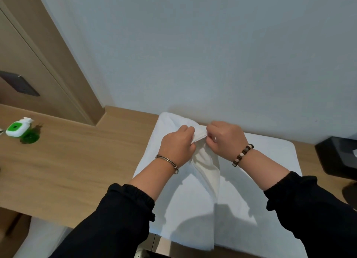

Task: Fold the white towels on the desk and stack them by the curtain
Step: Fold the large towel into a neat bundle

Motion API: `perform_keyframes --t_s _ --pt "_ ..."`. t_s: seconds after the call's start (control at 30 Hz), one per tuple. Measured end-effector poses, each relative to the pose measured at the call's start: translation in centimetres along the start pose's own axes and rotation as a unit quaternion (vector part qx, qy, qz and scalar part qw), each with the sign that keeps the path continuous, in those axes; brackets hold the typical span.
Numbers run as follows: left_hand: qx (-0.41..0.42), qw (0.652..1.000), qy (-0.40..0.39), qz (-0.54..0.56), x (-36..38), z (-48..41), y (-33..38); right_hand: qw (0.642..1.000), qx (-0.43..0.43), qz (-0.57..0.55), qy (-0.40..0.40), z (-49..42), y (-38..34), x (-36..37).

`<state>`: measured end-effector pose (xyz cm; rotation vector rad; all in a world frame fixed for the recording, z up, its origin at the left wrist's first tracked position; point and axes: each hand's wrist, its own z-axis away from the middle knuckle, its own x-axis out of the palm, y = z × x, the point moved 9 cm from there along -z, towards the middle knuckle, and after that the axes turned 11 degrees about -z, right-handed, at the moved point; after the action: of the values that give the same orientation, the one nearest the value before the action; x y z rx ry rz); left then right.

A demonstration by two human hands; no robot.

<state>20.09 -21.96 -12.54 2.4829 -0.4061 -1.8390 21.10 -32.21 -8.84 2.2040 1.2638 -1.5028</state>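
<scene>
A white towel (270,161) lies spread over the wooden desk (77,161), against the wall. My left hand (178,144) and my right hand (225,137) are close together above its far part. Both pinch the same raised edge of white towel cloth (207,171), which hangs from my fingers in a long drooping fold down toward the desk's near edge. Whether the lifted cloth is a second towel or part of the spread one cannot be told. No curtain is in view.
A green and white plastic device (17,128) with a green base sits at the desk's far left. A black box (340,157) stands at the right edge. A wooden panel with a dark switch plate (19,84) rises at the left.
</scene>
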Motion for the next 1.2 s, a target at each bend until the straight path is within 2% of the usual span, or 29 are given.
perform_keyframes --t_s 0.03,0.1,0.17,0.2,0.23,0.27,0.3,0.33,0.37,0.4,0.43,0.47,0.53,0.63,0.77,0.9,1.0,1.03,1.1,1.13,1.2 --pt "-0.028 0.998 -0.055 -0.016 1.1 0.0 -0.7 0.998 0.058 -0.016 0.004 0.2 1.3 0.1" --pt "-0.061 0.992 -0.112 -0.009 2.4 0.3 -1.6 0.983 0.178 -0.045 -0.017 0.8 4.0 1.3" --pt "-0.091 0.978 -0.147 0.115 3.5 0.7 -1.4 0.961 0.257 -0.102 -0.002 1.4 6.3 2.2" --pt "-0.111 0.954 -0.171 0.221 4.2 0.9 -0.9 0.935 0.314 -0.162 0.042 1.8 7.8 2.1" --pt "-0.127 0.915 -0.202 0.324 5.0 1.3 0.0 0.885 0.386 -0.241 0.098 2.8 9.7 2.1" --pt "-0.132 0.880 -0.233 0.392 6.1 1.7 1.0 0.813 0.460 -0.327 0.142 4.1 11.5 2.8" --pt "-0.125 0.868 -0.256 0.407 7.1 2.2 1.7 0.732 0.531 -0.398 0.153 5.9 13.0 4.1" --pt "-0.118 0.874 -0.269 0.386 8.2 2.7 2.0 0.660 0.589 -0.448 0.127 7.9 13.7 6.0" --pt "-0.120 0.891 -0.268 0.345 9.1 3.3 1.7 0.603 0.632 -0.479 0.085 9.9 14.0 7.7" --pt "-0.127 0.913 -0.262 0.286 9.9 3.9 0.9 0.558 0.663 -0.498 0.048 11.8 13.8 9.3" --pt "-0.131 0.930 -0.260 0.223 10.7 4.8 0.0 0.532 0.677 -0.508 0.023 13.4 13.5 10.6" --pt "-0.125 0.942 -0.266 0.164 11.5 5.6 -0.6 0.530 0.681 -0.505 0.006 14.4 13.4 11.6" --pt "-0.082 0.950 -0.293 0.069 13.1 7.3 -1.0 0.579 0.673 -0.459 -0.043 15.0 13.2 13.0" --pt "-0.044 0.949 -0.311 -0.006 14.1 9.1 -0.2 0.648 0.655 -0.377 -0.099 14.4 12.4 14.0" --pt "-0.097 0.945 -0.313 -0.011 13.8 10.1 1.1 0.730 0.605 -0.313 -0.056 13.0 12.4 13.1" --pt "-0.137 0.912 -0.386 -0.016 15.3 11.5 5.3 0.787 0.538 -0.298 -0.052 12.1 12.1 11.2" --pt "-0.181 0.898 -0.398 -0.044 16.5 11.9 7.1 0.867 0.473 -0.105 -0.118 12.9 13.4 8.6" --pt "-0.191 0.899 -0.391 -0.055 16.6 11.9 7.3 0.876 0.453 -0.030 -0.165 13.9 14.0 8.2" --pt "-0.192 0.902 -0.379 -0.075 17.0 12.0 7.5 0.877 0.409 0.030 -0.250 16.1 14.6 8.5" --pt "-0.179 0.905 -0.375 -0.089 17.2 12.1 7.4 0.878 0.394 0.027 -0.270 17.1 14.6 8.8" --pt "-0.127 0.909 -0.380 -0.114 17.4 12.1 7.2 0.886 0.384 0.025 -0.259 17.8 14.2 8.9"
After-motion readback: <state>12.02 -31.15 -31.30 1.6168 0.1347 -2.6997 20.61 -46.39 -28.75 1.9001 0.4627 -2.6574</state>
